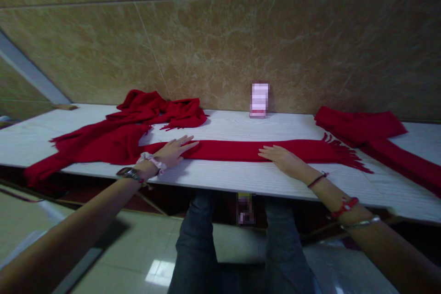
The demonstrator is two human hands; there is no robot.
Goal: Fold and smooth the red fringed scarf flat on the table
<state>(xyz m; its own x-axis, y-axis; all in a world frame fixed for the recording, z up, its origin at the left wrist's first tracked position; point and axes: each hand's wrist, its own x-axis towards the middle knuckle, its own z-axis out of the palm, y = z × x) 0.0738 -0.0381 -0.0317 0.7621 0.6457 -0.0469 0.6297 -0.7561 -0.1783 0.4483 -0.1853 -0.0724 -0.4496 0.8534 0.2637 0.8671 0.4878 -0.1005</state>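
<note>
A red scarf [227, 150] is laid out in a narrow, flat strip along the table, its fringe fanned out at the right end. My left hand [175, 150] rests on the strip toward its left part, fingers spread. Farther right, my right hand [283, 161] lies flat on the same scarf with its fingers stretched out. At the strip's left end is a loose, rumpled heap of red cloth [103, 142], part of which hangs over the front edge. Whether the strip and this heap are one piece I cannot tell.
Another red scarf [158, 108] lies bunched at the back left. Folded red scarves [361, 126] lie at the right. A small blurred upright object [259, 100] stands against the brown tiled wall [220, 46]. The white table [220, 177] has its front edge just above my knees.
</note>
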